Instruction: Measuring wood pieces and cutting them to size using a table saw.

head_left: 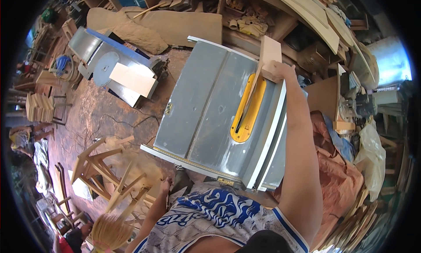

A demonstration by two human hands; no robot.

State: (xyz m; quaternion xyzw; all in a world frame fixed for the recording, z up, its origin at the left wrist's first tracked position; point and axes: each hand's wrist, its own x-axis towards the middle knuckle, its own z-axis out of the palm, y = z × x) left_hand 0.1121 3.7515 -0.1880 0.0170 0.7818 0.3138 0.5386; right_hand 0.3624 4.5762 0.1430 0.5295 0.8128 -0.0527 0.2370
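Okay, I read this as far-end stock handling: right hand [284, 71] grips the wood block [269, 51] at the far edge of the saw table [186, 90], by the yellow insert [255, 112]. Left hand [165, 186] low, can't tell its grip. Next move calls for staying clear of that insert.

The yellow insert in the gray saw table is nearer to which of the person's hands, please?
Right. The right hand is on the wooden block near the far end of the yellow insert; the left hand is farther off, beyond the near edge of the saw table.
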